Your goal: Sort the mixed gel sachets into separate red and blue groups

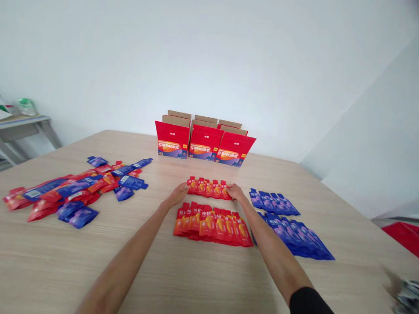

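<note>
A short row of red pouches (209,188) with orange fruit prints lies across the middle of the table. My left hand (179,193) grips its left end, and my right hand (235,192) grips its right end; both hands are closed, with fingertips partly hidden. Closer to me is a longer row of overlapping red pouches (212,224), not touched by either hand. To the right of my right forearm lie two rows of blue pouches, a far row (273,203) and a near row (297,235) whose left end the forearm partly covers.
Several open red-and-blue cartons (203,146) stand with raised flaps at the back of the wooden table (137,257). A loose heap of mixed red and blue pouches (78,187) is at the left. A red object (404,235) shows at the right edge. A side desk (24,121) stands far left.
</note>
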Demonstrator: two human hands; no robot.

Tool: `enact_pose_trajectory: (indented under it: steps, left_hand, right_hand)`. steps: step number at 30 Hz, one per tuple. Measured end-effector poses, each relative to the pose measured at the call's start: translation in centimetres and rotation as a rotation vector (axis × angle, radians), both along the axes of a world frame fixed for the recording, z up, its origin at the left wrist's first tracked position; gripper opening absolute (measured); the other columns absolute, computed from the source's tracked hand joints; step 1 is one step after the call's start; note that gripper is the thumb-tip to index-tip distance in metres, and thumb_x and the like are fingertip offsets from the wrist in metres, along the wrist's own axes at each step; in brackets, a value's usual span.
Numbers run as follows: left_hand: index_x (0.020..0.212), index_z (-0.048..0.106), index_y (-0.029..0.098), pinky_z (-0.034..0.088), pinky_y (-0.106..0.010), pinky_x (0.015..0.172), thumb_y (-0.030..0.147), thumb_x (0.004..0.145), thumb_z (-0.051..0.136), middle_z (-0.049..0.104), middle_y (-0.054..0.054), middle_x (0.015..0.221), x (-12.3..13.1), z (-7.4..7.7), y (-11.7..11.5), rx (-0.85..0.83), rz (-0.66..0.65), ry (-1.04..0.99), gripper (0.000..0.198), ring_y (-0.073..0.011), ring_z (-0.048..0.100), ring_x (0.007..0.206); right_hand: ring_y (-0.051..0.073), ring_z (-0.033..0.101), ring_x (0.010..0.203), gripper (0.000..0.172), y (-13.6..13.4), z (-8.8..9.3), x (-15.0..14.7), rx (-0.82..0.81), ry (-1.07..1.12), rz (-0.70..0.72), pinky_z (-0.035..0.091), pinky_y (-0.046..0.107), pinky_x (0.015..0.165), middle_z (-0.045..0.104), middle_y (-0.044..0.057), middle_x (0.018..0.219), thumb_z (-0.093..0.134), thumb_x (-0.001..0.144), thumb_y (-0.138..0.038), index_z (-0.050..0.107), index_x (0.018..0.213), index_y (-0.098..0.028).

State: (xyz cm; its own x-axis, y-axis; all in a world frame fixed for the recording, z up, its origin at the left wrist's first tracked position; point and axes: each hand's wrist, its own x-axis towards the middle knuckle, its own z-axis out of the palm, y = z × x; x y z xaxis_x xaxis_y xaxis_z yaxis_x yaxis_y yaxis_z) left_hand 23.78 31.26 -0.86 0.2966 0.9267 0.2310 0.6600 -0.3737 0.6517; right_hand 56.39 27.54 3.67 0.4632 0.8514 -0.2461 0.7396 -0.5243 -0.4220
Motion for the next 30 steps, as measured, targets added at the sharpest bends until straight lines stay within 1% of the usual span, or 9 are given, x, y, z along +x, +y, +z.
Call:
enact_pose_trajectory:
  steps: [2, 5, 9, 12, 16, 21, 24, 27, 30]
  left_hand:
    - [0.137, 0.063, 0.018, 0.058, -0.047, 0.102, 0.033, 0.103, 0.063, 0.065, -0.013, 0.138, -2.1, 1.3, -0.9, 0.034, 0.099, 0.005, 0.037, -0.0250, 0.067, 0.118]
    - [0.142, 0.059, 0.016, 0.049, -0.046, 0.116, 0.019, 0.102, 0.049, 0.063, -0.015, 0.144, -7.5, 3.8, -2.5, 0.083, 0.335, 0.045, 0.042, -0.0259, 0.061, 0.132]
    - [0.147, 0.053, 0.007, 0.038, -0.067, 0.117, 0.025, 0.097, 0.046, 0.051, -0.029, 0.151, -16.3, 6.9, -4.3, 0.058, 0.707, 0.129, 0.054, -0.0458, 0.041, 0.148]
    - [0.141, 0.056, 0.000, 0.043, -0.070, 0.108, 0.032, 0.093, 0.050, 0.050, -0.037, 0.149, -20.7, 7.8, -4.3, -0.053, 0.836, 0.207, 0.059, -0.0552, 0.043, 0.144]
    - [0.142, 0.055, -0.006, 0.044, -0.068, 0.106, 0.037, 0.091, 0.051, 0.043, -0.042, 0.154, -21.4, 7.2, -3.3, -0.130, 0.813, 0.321, 0.066, -0.0579, 0.042, 0.144]
    - [0.156, 0.052, 0.015, 0.027, -0.067, 0.122, 0.039, 0.083, 0.063, 0.030, -0.023, 0.173, -19.4, 6.5, -1.1, -0.117, 0.559, 0.459, 0.077, -0.0483, 0.022, 0.160]
    - [0.151, 0.058, 0.019, 0.026, -0.069, 0.122, 0.039, 0.077, 0.066, 0.036, -0.021, 0.171, -19.2, 6.8, 0.5, -0.180, 0.476, 0.514, 0.077, -0.0486, 0.025, 0.159]
    - [0.147, 0.062, 0.018, 0.030, -0.068, 0.120, 0.042, 0.078, 0.065, 0.043, -0.022, 0.167, -19.8, 7.3, 1.3, -0.218, 0.471, 0.555, 0.074, -0.0486, 0.031, 0.157]
    - [0.150, 0.054, 0.004, 0.024, -0.070, 0.121, 0.046, 0.079, 0.066, 0.037, -0.033, 0.166, -21.0, 7.5, 0.7, -0.212, 0.569, 0.601, 0.083, -0.0528, 0.022, 0.158]
  right_hand:
    - [0.022, 0.076, 0.067, 0.053, -0.4, 0.2, 0.0, 0.005, 0.012, -0.002, 0.055, 0.026, 0.062, 0.078, 0.011, 0.084, 0.062, 0.100, -0.041, 0.059, 0.143, -0.010]
    - [0.024, 0.075, 0.069, 0.056, -1.4, 0.4, 0.2, 0.061, 0.032, 0.009, 0.055, 0.030, 0.065, 0.078, 0.014, 0.089, 0.056, 0.102, -0.043, 0.058, 0.144, -0.007]
    - [0.023, 0.075, 0.080, 0.051, -3.2, 0.5, 0.1, 0.208, 0.054, 0.017, 0.054, 0.030, 0.074, 0.077, 0.014, 0.099, 0.053, 0.101, -0.040, 0.060, 0.140, -0.009]
    - [0.023, 0.073, 0.088, 0.051, -4.6, 0.7, -0.7, 0.344, 0.077, 0.036, 0.054, 0.030, 0.080, 0.074, 0.015, 0.113, 0.052, 0.098, -0.040, 0.059, 0.140, -0.011]
    - [0.020, 0.069, 0.082, 0.055, -6.5, 1.5, -2.4, 0.496, 0.129, 0.090, 0.054, 0.033, 0.079, 0.071, 0.013, 0.121, 0.050, 0.096, -0.043, 0.055, 0.141, -0.013]
    - [0.016, 0.060, 0.065, 0.055, -9.4, 3.3, -4.4, 0.783, 0.323, 0.230, 0.051, 0.032, 0.065, 0.068, 0.011, 0.118, 0.051, 0.094, -0.052, 0.057, 0.136, -0.016]
    - [0.015, 0.059, 0.065, 0.054, -10.9, 4.5, -5.1, 0.879, 0.396, 0.261, 0.048, 0.030, 0.061, 0.067, 0.011, 0.117, 0.055, 0.093, -0.055, 0.058, 0.133, -0.019]
    - [0.015, 0.059, 0.068, 0.051, -11.8, 5.4, -5.4, 0.915, 0.421, 0.243, 0.046, 0.027, 0.057, 0.067, 0.011, 0.120, 0.056, 0.093, -0.055, 0.059, 0.131, -0.020]
    - [0.014, 0.058, 0.068, 0.050, -12.2, 6.0, -5.4, 0.923, 0.448, 0.225, 0.044, 0.026, 0.053, 0.066, 0.010, 0.121, 0.057, 0.093, -0.055, 0.059, 0.129, -0.021]
